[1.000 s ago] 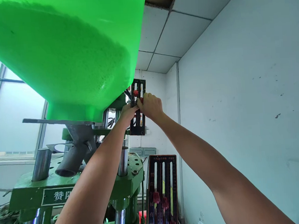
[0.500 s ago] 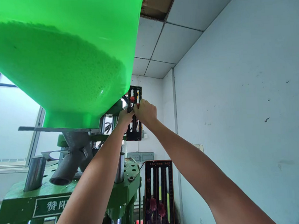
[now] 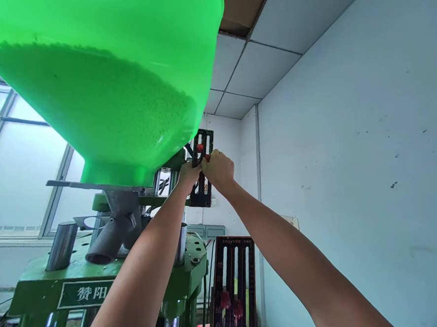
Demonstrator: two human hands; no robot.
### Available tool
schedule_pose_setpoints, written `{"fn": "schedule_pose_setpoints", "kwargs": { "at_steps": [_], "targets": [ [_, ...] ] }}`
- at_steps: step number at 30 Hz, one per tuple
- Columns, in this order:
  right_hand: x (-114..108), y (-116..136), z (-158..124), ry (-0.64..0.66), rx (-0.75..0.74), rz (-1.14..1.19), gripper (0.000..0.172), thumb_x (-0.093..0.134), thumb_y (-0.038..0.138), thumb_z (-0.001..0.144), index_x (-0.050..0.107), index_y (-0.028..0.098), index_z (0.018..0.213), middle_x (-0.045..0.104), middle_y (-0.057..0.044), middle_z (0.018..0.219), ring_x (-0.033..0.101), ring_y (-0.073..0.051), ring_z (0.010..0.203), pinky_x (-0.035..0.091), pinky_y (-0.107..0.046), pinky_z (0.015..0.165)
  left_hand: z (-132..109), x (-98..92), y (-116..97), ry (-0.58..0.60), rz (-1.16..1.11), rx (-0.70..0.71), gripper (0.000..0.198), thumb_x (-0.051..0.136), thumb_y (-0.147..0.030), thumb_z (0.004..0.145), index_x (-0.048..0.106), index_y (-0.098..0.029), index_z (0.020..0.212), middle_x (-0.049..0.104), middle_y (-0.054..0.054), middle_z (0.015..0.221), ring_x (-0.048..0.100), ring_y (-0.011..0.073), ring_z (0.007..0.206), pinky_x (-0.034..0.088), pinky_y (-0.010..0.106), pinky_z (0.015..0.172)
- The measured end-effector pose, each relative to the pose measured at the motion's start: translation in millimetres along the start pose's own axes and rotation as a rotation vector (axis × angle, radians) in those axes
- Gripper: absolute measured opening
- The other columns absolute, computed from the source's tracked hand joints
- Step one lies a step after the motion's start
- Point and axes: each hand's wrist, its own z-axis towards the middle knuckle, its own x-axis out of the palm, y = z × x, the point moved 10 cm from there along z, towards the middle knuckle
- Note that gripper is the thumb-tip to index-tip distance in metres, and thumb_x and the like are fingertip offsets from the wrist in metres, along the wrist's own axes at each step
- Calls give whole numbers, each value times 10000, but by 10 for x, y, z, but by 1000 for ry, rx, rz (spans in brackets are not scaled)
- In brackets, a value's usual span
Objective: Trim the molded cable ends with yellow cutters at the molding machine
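Observation:
Both my arms reach up to a black slotted panel [image 3: 201, 196] mounted beside the green machine. My right hand [image 3: 219, 169] is closed on a red knob [image 3: 208, 157] at the panel's right side. Close against it, my left hand [image 3: 189, 175] lies at the panel's left edge; its fingers are mostly hidden behind the panel and what they hold cannot be made out. Another red knob [image 3: 200, 148] sits in a slot above the hands. Lower down stands a second slotted panel [image 3: 231, 281] with red knobs, untouched.
A large translucent green hopper [image 3: 125, 90] partly filled with granules hangs at upper left, above a grey pipe fitting [image 3: 113, 234]. Beneath is the green machine frame [image 3: 37, 293] with metal columns. A pale wall [image 3: 351, 150] rises at the right, windows at the left.
The view has shifted slightly, so hopper, machine and panels appear a little farther right. Both hands stay at the upper panel, with no clear change of hold.

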Motion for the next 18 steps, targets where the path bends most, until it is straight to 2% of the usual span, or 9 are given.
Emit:
{"fn": "schedule_pose_setpoints", "kwargs": {
  "at_steps": [10, 18],
  "targets": [
    [-10, 9, 10, 32, -30, -25, 286, 402, 339, 994, 573, 122, 1069, 690, -161, 1066, 681, -257, 945, 475, -321, 762, 10, 22, 10, 16, 13, 15, 250, 615, -373, 932, 648, -137, 1007, 678, 23, 911, 651, 138, 730, 568, 299, 646],
    [-11, 38, 18, 43, -75, -67, 297, 381, 331, 1002, 589, 126, 1053, 687, -161, 1071, 674, -250, 951, 481, -310, 769, 29, 23, 44, 23, -4, 21, 262, 612, -393, 931, 653, -134, 938, 677, 7, 842, 640, 124, 678, 557, 284, 619]
  ]
}}
